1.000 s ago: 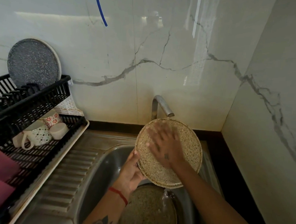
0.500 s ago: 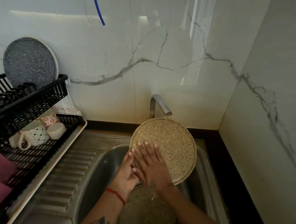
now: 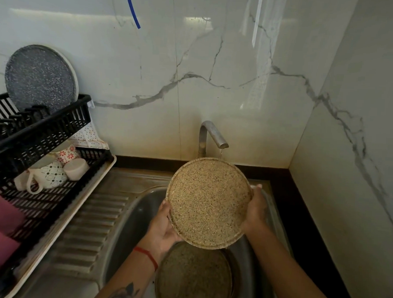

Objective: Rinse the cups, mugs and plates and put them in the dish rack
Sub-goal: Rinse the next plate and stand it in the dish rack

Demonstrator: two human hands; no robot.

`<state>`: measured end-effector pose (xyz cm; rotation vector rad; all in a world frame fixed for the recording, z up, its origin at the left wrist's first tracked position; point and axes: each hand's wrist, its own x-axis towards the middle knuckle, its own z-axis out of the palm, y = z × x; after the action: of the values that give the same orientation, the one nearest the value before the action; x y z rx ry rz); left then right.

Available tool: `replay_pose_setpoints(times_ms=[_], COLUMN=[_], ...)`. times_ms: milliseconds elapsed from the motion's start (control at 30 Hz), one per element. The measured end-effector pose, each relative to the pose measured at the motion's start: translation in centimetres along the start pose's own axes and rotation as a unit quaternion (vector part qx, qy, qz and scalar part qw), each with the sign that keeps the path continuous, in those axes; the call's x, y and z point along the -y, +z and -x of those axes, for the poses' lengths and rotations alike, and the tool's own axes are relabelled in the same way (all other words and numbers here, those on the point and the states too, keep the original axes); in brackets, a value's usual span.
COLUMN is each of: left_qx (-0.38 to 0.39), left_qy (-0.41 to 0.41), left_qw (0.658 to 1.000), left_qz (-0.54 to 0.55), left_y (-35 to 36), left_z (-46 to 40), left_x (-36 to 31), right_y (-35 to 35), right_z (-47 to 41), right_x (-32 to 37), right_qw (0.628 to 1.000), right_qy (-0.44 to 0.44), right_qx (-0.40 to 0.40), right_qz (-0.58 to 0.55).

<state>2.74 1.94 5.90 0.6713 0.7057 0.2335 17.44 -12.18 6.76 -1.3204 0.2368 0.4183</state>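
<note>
White marble-look wall panels point(image 3: 195, 69) with grey veins cover the back wall; a matching side wall point(image 3: 354, 157) meets it at the right corner. Glossy surface, soft window-like reflections up top. Blue line point(image 3: 132, 7) runs down the back wall, maybe a cord or tube, can't tell. Dark strip point(image 3: 258, 169) edges the base of the walls. Steel faucet point(image 3: 211, 136) rises at the back, thin stream running from it. Stainless sink point(image 3: 132, 216) with a ribbed drainboard point(image 3: 91, 230) to its left. Light dim, warm.
</note>
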Motion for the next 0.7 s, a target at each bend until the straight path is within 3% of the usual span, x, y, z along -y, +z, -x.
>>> replay_pose_setpoints(times_ms=[100,300,500,700], left_qx=[0.002,0.057,0.066,0.046], left_qy=[-0.034,0.018,0.08,0.112], left_qw=[0.999,0.992,0.988,0.991], left_qz=[-0.039,0.109,0.112,-0.064], left_y=[-0.2,1.7,2.9,3.3], left_z=[-0.1,0.5,1.2,0.9], left_x=[-1.0,-2.0,-2.9,-1.8], right_y=[-0.9,-2.9,-6.0,-5.0], right_z=[0.4,0.3,-1.0,-1.1], right_x=[0.8,1.6,1.4,0.7], right_qw=[0.999,0.993,0.973,0.994], right_qy=[-0.003,-0.086,0.072,-0.081], right_qx=[0.003,0.062,0.221,0.076], right_qz=[-0.038,-0.056,0.0,0.019])
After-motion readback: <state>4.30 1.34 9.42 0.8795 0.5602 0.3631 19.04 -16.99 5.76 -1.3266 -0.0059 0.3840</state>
